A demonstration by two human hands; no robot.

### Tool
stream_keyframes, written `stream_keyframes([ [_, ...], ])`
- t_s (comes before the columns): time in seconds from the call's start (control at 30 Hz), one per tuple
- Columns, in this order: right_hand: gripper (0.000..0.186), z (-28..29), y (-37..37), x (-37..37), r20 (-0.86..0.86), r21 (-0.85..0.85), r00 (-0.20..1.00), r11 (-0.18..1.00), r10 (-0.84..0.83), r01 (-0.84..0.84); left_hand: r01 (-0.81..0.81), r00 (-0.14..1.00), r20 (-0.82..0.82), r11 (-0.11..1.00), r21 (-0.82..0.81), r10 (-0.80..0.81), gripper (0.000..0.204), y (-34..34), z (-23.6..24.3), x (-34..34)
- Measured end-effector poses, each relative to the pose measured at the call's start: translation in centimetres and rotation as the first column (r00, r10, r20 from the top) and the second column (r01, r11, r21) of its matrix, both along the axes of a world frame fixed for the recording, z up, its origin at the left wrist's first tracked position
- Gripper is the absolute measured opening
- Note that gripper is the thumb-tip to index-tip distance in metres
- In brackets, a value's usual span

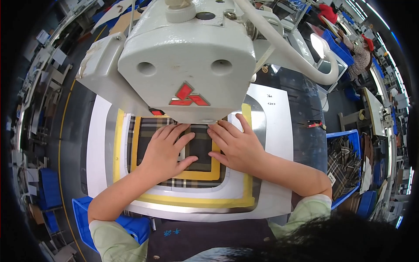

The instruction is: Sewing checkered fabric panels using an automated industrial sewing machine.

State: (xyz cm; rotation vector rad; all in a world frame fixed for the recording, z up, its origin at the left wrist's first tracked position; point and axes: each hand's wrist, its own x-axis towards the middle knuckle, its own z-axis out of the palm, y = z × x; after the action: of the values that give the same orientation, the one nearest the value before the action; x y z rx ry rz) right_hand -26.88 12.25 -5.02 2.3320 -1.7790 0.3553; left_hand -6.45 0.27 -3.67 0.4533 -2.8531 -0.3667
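Fingers [174, 133] of both the left hand [163, 153] and right hand [238, 146] lie spread flat, gripping nothing, and should press the plaid fabric [198, 148] evenly inside the yellow frame [192, 175].

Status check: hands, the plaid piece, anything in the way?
Left hand and right hand flat, pressing plaid fabric inside yellow template frame. White sewing machine head overhangs fingertips.

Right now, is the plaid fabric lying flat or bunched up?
Flat. The plaid fabric lies spread inside the yellow frame, with the left hand and right hand pressed palm-down on it; no folds visible.
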Motion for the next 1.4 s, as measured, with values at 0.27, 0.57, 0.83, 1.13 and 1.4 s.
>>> stream_keyframes([
  [0.27, 0.048, -0.6, 0.1, 0.2, -0.024, 0.013, 0.998, 0.999, 0.050, -0.049, -0.032, 0.999, -0.034, 0.999, -0.016, 0.031, 0.052, 0.5, -0.9, 0.6],
  [0.57, 0.043, -0.8, 1.3, 0.9, 0.118, 0.068, 0.992, 0.996, 0.048, -0.057, 0.000, 1.000, -0.021, 1.000, 0.019, 0.000, 0.043, 0.8, -0.6, 1.1],
  [0.83, 0.041, -0.9, 4.5, 4.1, 0.086, 0.063, 0.981, 0.982, 0.175, -0.180, 0.129, 0.992, -0.023, 0.979, 0.156, -0.127, 0.029, 0.6, -0.7, 1.8],
  [1.13, 0.037, -0.9, 5.0, 4.9, 0.156, 0.003, 0.977, 0.989, 0.143, -0.146, 0.180, 0.983, -0.046, 0.974, 0.139, -0.176, 0.028, 1.3, -1.4, 1.8],
  [1.4, 0.034, -1.3, 4.4, 3.6, 0.385, 0.013, 0.921, 0.997, 0.067, -0.078, 0.249, 0.968, -0.023, 0.954, 0.169, -0.249, 0.030, 0.6, -0.7, 2.1],
])
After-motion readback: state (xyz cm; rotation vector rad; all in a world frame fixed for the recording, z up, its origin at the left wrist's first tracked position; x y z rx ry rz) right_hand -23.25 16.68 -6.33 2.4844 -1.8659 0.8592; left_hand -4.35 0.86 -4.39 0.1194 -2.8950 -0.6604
